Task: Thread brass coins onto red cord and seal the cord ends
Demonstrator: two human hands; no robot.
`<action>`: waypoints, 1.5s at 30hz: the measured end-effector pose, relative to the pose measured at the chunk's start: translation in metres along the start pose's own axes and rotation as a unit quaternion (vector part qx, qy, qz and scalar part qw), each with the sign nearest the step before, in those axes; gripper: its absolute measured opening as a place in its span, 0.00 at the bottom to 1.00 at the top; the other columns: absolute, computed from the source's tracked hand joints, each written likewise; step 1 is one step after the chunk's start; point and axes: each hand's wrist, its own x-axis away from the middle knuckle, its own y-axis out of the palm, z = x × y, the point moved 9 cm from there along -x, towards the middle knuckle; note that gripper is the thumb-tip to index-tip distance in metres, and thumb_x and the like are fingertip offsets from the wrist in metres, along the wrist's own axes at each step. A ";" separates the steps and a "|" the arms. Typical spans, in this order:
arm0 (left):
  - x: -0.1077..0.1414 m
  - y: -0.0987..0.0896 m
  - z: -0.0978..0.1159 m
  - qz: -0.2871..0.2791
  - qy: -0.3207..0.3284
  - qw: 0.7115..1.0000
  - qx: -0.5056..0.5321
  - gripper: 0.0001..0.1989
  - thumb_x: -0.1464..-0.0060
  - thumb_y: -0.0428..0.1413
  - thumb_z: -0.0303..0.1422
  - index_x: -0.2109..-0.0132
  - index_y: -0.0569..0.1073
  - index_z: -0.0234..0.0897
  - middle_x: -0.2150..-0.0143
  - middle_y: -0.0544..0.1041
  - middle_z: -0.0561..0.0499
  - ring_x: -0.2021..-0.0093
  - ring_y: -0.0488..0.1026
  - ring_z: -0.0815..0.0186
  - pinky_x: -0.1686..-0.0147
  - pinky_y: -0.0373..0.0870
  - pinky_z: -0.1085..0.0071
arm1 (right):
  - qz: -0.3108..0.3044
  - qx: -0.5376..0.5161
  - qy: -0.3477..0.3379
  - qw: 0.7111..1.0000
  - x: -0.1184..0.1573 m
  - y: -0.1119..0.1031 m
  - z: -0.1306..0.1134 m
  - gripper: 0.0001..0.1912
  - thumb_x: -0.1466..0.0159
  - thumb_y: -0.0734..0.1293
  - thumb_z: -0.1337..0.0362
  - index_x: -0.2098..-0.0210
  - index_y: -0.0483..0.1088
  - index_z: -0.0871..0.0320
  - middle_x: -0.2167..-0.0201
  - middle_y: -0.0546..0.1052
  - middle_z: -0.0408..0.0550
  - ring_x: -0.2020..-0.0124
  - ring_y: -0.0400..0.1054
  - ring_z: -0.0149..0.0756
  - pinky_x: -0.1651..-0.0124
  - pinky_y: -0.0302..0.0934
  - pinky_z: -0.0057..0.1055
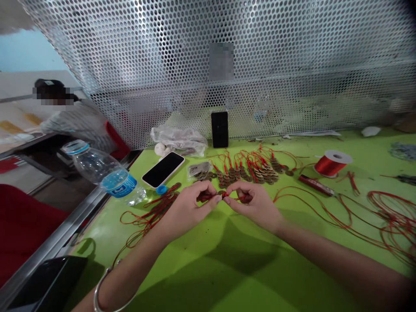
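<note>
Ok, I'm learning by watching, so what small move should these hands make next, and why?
I'd probably draw the red cord gently snug: the left hand and right hand pinch it nearly fingertip to fingertip, with a small red bunch between them, though how tight it already is can't be told.

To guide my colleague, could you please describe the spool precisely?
On the green table, look beyond and right of the right hand. The spool has a white top; its red winding is compact, unlike the loose red cords nearby.
</note>
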 end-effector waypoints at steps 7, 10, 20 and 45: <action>-0.001 0.003 -0.003 -0.106 0.002 0.994 0.022 0.06 0.47 0.53 0.33 0.69 0.67 0.35 0.72 0.68 0.55 0.70 0.63 0.70 0.68 0.61 0.74 | -0.109 -0.085 0.078 0.987 -0.002 0.016 0.018 0.13 0.48 0.69 0.56 0.71 0.70 0.60 0.84 0.52 0.35 0.82 0.43 0.23 0.80 0.36 0.25; 0.000 0.003 -0.006 -0.098 -0.019 0.995 -0.008 0.04 0.47 0.52 0.30 0.69 0.67 0.36 0.71 0.69 0.55 0.69 0.65 0.70 0.67 0.61 0.74 | -0.116 -0.097 0.099 0.983 -0.001 0.017 0.021 0.14 0.50 0.70 0.55 0.72 0.70 0.61 0.84 0.52 0.35 0.82 0.43 0.23 0.79 0.35 0.25; 0.005 0.000 -0.003 -0.057 -0.027 0.989 -0.137 0.03 0.47 0.49 0.28 0.65 0.68 0.37 0.71 0.71 0.55 0.71 0.65 0.69 0.70 0.59 0.72 | -0.099 -0.042 0.068 0.992 0.000 0.014 0.016 0.12 0.47 0.69 0.56 0.74 0.69 0.60 0.85 0.51 0.34 0.83 0.42 0.22 0.80 0.34 0.25; 0.002 -0.008 -0.017 -0.014 -0.062 0.997 -0.032 0.12 0.47 0.53 0.38 0.73 0.64 0.36 0.79 0.60 0.58 0.78 0.56 0.74 0.80 0.50 0.76 | 0.008 0.180 -0.145 0.973 0.006 -0.002 -0.025 0.07 0.41 0.65 0.62 0.68 0.75 0.55 0.74 0.76 0.42 0.81 0.59 0.24 0.78 0.51 0.23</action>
